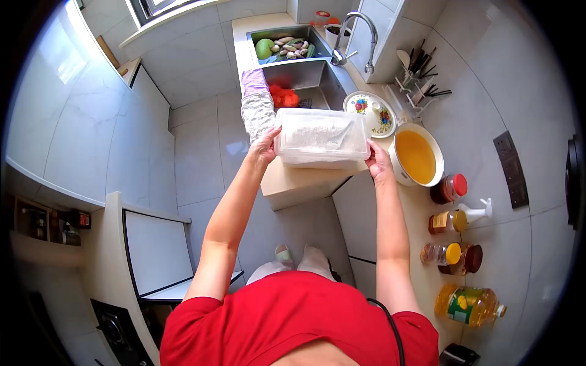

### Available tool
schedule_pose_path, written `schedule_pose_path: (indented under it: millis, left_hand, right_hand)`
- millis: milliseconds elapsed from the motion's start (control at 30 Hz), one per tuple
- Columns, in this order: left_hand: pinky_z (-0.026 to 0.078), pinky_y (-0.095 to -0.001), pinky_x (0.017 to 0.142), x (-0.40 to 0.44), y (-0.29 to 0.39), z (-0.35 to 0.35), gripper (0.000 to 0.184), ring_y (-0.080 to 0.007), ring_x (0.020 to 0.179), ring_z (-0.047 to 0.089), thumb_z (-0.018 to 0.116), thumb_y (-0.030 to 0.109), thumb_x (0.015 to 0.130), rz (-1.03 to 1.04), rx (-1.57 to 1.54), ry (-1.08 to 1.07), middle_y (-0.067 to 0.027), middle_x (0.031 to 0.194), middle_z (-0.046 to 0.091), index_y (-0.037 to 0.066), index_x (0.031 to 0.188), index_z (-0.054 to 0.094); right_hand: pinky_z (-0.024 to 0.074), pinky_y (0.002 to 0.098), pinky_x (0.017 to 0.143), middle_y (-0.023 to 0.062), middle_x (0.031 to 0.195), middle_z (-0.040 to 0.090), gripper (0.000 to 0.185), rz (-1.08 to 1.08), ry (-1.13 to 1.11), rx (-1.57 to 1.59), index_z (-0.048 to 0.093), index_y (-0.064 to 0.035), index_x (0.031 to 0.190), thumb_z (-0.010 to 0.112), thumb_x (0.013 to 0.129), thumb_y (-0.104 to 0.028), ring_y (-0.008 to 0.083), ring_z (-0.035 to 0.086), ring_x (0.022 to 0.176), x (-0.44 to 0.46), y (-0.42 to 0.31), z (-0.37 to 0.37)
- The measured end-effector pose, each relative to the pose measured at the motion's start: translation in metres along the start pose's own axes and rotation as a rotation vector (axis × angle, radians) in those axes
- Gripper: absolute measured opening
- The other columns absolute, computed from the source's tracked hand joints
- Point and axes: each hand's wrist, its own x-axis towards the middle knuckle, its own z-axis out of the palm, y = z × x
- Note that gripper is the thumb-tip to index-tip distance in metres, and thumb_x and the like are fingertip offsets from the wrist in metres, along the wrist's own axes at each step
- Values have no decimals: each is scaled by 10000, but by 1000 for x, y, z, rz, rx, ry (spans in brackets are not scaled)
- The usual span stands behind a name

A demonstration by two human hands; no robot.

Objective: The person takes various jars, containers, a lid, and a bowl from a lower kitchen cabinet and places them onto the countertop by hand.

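A lidded, translucent plastic box (pixel 320 139) with white contents is held up in front of the sink. My left hand (pixel 265 145) grips its left end, and my right hand (pixel 379 160) grips its right end. Just behind the box is the lower sink basin (pixel 314 79), with something red (pixel 284 96) in it. Grey and lilac cloths (pixel 257 110) hang over the counter's edge beside my left hand. To the right of the box are a floral lid (pixel 370 114) and a white pot of yellowish liquid (pixel 415 154).
Vegetables (pixel 292 47) fill part of the upper basin, beside the faucet (pixel 360 36). Jars (pixel 448 188), a spray bottle (pixel 476 211) and an oil bottle (pixel 470 305) line the right counter. A utensil rack (pixel 416 85) stands by the wall. At left is an open cabinet (pixel 155 256).
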Motion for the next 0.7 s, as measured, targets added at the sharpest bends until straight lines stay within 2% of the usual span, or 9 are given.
schedule_pose_path:
  millis: [33,167,200,500,567,633,667,700]
  left_hand:
    - [554,-362,796,3,1,3,326,-227,925,621,666,43,786,4,-5,3,-107,1014,614,61,1088,544]
    - [555,-326,793,9,0,6,369,-198,930,618,668,44,785,27,-34,34,-90,1009,614,94,1120,522]
    - [554,-321,791,10,-1,6,367,-195,926,619,667,42,786,34,-27,26,-86,1010,613,94,1119,522]
    - [537,-286,800,15,-20,9,356,-165,936,611,645,97,820,163,-5,95,-56,1020,616,78,1153,521]
    - [509,-274,812,20,-25,8,279,-153,917,608,649,97,816,237,10,147,-55,982,633,45,1079,576]
    - [493,-272,820,38,-34,-5,221,-156,908,601,654,79,806,354,-11,48,-59,945,635,44,1017,598]
    - [480,-296,849,53,-41,-13,236,-167,940,595,639,112,823,484,58,52,-63,1022,625,61,1050,602]
    - [440,-282,878,61,-44,-18,224,-141,971,571,639,164,829,503,35,85,-34,1008,632,76,1033,609]
  right_hand:
    - [524,269,673,86,878,651,196,-8,6,-10,615,20,948,643,798,-103,164,634,771,7,-1,3]
    - [525,272,664,88,902,643,206,36,-39,-13,598,26,972,624,811,-99,165,633,775,31,-5,8]
    - [494,280,766,65,928,635,198,56,-75,-58,602,-15,984,624,821,-125,154,606,850,33,-7,8]
    - [509,322,773,79,943,636,214,135,-214,-118,595,-7,992,632,817,-123,179,613,857,68,-15,-5]
    - [506,324,796,85,960,632,218,72,-208,-46,596,-13,1000,636,818,-126,186,607,882,71,-8,-8]
    - [459,354,890,50,1070,613,306,52,-185,53,570,-50,1102,642,815,-129,192,574,969,89,8,-19]
    - [439,361,918,34,1100,608,379,-4,-206,48,551,-63,1140,671,791,-154,195,567,993,92,13,-19]
    - [447,363,910,56,1096,612,423,-2,-147,-50,548,-60,1141,688,776,-221,203,567,1001,90,16,-18]
